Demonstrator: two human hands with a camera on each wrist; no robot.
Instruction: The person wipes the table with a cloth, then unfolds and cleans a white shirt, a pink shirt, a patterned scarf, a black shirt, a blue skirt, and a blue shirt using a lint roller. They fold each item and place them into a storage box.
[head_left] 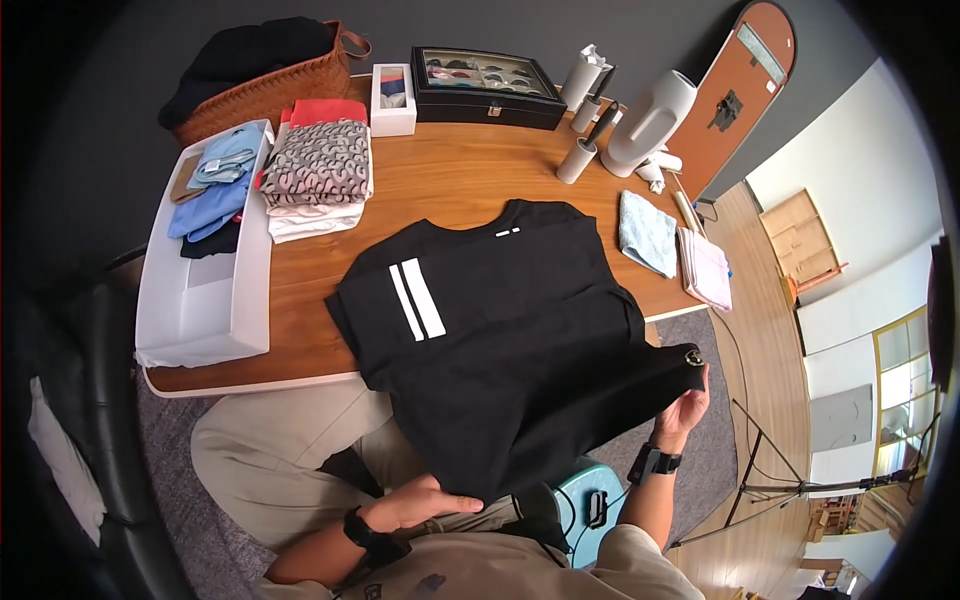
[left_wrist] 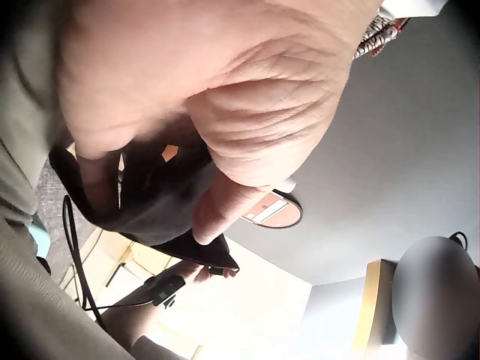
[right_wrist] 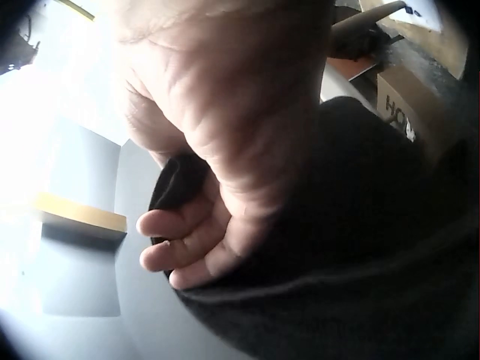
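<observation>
A black T-shirt (head_left: 500, 320) with two white stripes lies spread on the wooden table, collar away from the person. Its lower part hangs over the near edge, raised between both hands. My left hand (head_left: 425, 502) pinches the hem at its left corner, thumb on top; most of its fingers are hidden under the cloth. At the other hem corner, beside a small round emblem, my right hand (head_left: 685, 412) grips the fabric. The right wrist view shows that hand's fingers (right_wrist: 199, 244) curled at the edge of the dark cloth.
At left stand a white box (head_left: 205, 310) with folded clothes and a stack of folded garments (head_left: 318, 165). Behind are a woven basket (head_left: 255, 95) and a black display case (head_left: 487, 90). Lint rollers (head_left: 577, 160) and folded cloths (head_left: 648, 235) sit right. A teal stool (head_left: 590, 540) is below.
</observation>
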